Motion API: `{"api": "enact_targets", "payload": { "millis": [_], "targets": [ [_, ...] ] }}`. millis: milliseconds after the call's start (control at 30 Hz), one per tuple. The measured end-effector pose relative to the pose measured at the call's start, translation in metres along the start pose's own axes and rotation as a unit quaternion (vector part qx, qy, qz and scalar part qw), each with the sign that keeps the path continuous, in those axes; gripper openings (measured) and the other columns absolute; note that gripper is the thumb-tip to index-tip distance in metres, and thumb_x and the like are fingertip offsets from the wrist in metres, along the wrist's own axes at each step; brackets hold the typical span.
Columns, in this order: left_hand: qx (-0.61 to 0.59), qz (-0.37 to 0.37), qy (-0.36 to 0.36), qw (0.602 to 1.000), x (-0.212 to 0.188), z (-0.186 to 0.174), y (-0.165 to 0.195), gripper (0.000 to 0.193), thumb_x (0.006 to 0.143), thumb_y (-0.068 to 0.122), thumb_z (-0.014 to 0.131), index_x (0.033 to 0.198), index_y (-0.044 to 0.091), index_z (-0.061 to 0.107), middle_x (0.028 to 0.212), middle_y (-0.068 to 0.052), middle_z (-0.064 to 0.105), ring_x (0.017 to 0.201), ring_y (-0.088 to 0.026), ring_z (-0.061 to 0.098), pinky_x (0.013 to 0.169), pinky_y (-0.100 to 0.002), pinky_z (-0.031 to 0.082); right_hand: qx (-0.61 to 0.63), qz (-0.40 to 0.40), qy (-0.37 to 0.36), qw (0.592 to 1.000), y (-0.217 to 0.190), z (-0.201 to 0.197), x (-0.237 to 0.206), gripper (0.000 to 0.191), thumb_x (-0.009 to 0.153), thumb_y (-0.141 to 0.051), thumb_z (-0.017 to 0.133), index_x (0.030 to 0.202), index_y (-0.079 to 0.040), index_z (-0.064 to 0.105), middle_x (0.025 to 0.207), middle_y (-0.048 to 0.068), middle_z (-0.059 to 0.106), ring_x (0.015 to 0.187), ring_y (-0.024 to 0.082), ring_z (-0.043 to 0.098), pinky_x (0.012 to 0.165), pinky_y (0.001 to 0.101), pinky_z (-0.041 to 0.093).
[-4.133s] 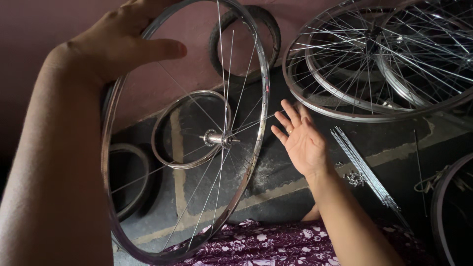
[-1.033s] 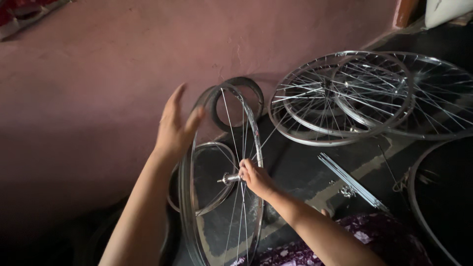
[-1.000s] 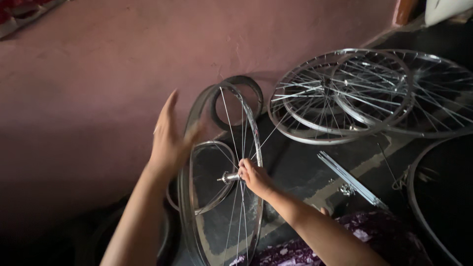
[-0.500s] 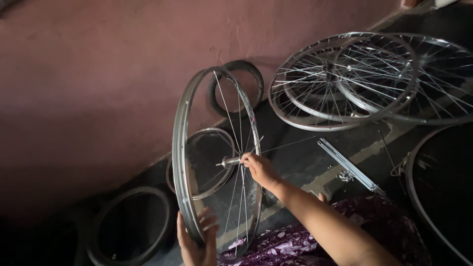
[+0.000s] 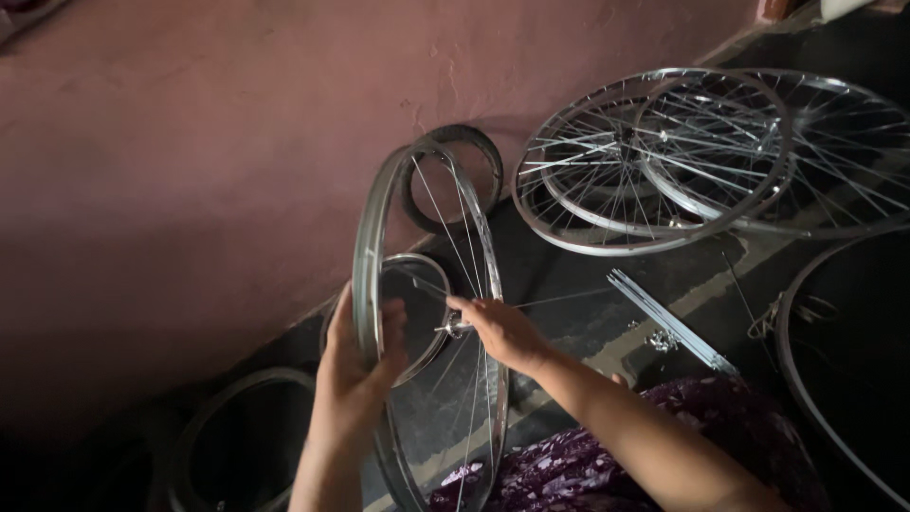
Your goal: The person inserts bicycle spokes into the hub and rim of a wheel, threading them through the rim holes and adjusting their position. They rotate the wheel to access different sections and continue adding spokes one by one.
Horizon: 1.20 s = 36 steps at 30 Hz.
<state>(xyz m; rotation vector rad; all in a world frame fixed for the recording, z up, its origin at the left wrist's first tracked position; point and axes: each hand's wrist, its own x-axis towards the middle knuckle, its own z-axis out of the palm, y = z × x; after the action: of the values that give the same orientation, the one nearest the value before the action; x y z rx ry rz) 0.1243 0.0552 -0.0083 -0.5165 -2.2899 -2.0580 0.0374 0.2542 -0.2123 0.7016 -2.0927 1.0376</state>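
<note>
A rough pink plastered wall point(image 5: 190, 142) meets a dark, dim floor point(image 5: 569, 275).

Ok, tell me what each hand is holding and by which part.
Both hands hold the spoked bicycle wheel, which stands upright. The left hand grips its rim on the near side; the right hand pinches the hub axle at its centre.

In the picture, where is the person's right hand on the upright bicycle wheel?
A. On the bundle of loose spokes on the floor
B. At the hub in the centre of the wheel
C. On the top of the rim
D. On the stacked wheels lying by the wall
B. The right hand has its fingers at the hub of the upright wheel, while the left hand grips the rim lower down.
</note>
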Motion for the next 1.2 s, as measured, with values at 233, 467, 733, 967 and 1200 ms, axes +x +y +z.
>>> {"api": "enact_targets", "payload": {
  "millis": [233,467,733,967,1200],
  "targets": [
    [0.099,0.03,-0.019,0.995,0.018,-0.012,0.009,0.075,0.093,-0.001,0.055,0.161,0.01,0.027,0.144,-0.014,0.057,0.139,-0.023,0.052,0.11,-0.038,0.043,0.043,0.064,-0.098,0.992,0.002,-0.03,0.048,0.058,0.096,-0.003,0.059,0.151,-0.012,0.046,0.105,0.008,0.075,0.092,0.022,0.077,0.078,0.0328,0.063],
    [0.129,0.003,-0.01,0.992,0.027,-0.014,0.021,0.072,0.093,0.002,0.057,0.16,0.01,0.032,0.146,-0.013,0.057,0.141,-0.023,0.051,0.113,-0.038,0.04,0.087,0.058,-0.1,0.989,-0.007,-0.03,0.068,0.046,0.099,-0.005,0.061,0.143,-0.011,0.052,0.117,0.009,0.074,0.097,0.021,0.077,0.083,0.0323,0.064],
    [0.149,-0.003,-0.004,0.989,0.033,-0.013,0.023,0.076,0.091,0.002,0.056,0.161,0.012,0.028,0.148,-0.014,0.055,0.144,-0.023,0.048,0.114,-0.039,0.039,0.108,0.073,-0.096,0.987,-0.007,-0.024,0.063,0.047,0.095,-0.001,0.062,0.14,-0.011,0.052,0.123,0.01,0.072,0.1,0.022,0.076,0.086,0.031,0.063],
    [0.156,0.018,-0.017,0.987,0.033,-0.016,0.021,0.077,0.09,0.0,0.055,0.161,0.01,0.028,0.151,-0.016,0.054,0.145,-0.024,0.047,0.112,-0.038,0.038,0.086,0.113,-0.122,0.982,-0.012,-0.026,0.066,0.042,0.098,-0.004,0.061,0.139,-0.013,0.055,0.115,0.01,0.075,0.101,0.022,0.076,0.085,0.031,0.064],
    [0.178,-0.037,0.012,0.983,0.028,-0.015,0.021,0.079,0.088,-0.001,0.055,0.16,0.016,0.029,0.151,-0.01,0.055,0.134,-0.022,0.054,0.109,-0.036,0.042,0.057,0.189,-0.196,0.96,-0.032,-0.027,0.071,0.037,0.102,-0.004,0.054,0.138,-0.011,0.056,0.116,0.012,0.072,0.103,0.024,0.074,0.089,0.0369,0.06]
  ]
}}
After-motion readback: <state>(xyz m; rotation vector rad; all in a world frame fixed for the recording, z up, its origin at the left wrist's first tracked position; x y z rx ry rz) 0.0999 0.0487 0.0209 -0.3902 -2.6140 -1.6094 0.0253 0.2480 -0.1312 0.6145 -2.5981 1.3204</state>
